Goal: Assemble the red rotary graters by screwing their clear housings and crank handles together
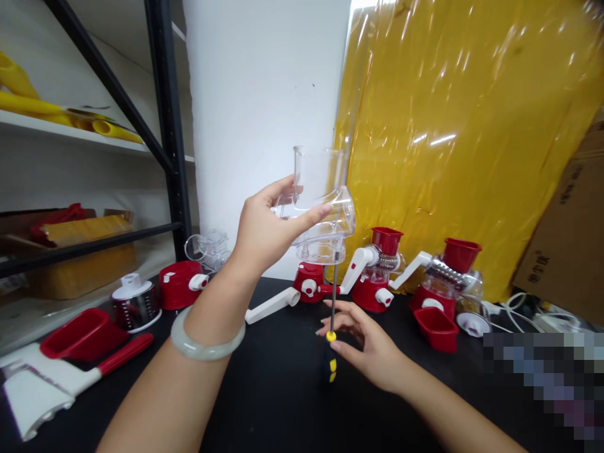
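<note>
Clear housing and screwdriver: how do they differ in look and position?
The housing is transparent and hollow; the screwdriver has a dark handle with yellow marks.
The housing is broad, the screwdriver slender.
The housing is held higher, by the left hand; the screwdriver is below, in the fingers of the right hand.
Shared: both are upright, the housing's tube and the screwdriver's shaft pointing up.

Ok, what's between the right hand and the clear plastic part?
The screwdriver shaft. The head view shows it running nearly upright from the handle, where the right hand is, to the underside of the clear plastic part.
</note>
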Demonstrator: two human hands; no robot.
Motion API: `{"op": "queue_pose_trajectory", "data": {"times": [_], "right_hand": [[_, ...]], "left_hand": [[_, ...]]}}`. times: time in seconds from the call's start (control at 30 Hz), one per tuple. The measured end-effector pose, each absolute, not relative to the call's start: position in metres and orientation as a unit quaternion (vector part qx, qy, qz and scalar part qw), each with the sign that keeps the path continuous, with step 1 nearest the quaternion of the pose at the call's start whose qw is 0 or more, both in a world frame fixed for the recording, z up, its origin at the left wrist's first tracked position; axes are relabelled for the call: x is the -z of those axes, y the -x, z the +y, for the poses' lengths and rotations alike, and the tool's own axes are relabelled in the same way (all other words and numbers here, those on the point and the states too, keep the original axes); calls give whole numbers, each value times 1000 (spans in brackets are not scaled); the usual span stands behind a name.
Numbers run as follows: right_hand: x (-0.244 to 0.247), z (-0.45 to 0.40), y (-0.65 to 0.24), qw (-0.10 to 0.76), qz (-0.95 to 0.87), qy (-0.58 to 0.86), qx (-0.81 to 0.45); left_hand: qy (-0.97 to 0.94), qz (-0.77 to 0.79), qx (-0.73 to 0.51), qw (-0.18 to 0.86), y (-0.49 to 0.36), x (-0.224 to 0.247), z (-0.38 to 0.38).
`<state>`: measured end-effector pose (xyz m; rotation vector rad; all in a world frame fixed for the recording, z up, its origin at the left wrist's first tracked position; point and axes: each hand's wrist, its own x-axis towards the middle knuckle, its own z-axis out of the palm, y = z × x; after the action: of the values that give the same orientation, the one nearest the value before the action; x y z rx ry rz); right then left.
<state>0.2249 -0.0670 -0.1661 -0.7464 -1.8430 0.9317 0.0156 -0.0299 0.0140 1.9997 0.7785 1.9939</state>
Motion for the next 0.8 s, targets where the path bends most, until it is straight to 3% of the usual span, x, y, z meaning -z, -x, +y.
{"op": "queue_pose_trajectory", "data": {"times": [0.17, 0.8], "right_hand": [[167, -66, -224, 474, -738, 349, -331], [162, -71, -223, 455, -748, 316, -365]], "left_hand": [[-678, 266, -676, 113, -15, -14, -31], [-678, 272, -674, 110, -15, -15, -36]]}}
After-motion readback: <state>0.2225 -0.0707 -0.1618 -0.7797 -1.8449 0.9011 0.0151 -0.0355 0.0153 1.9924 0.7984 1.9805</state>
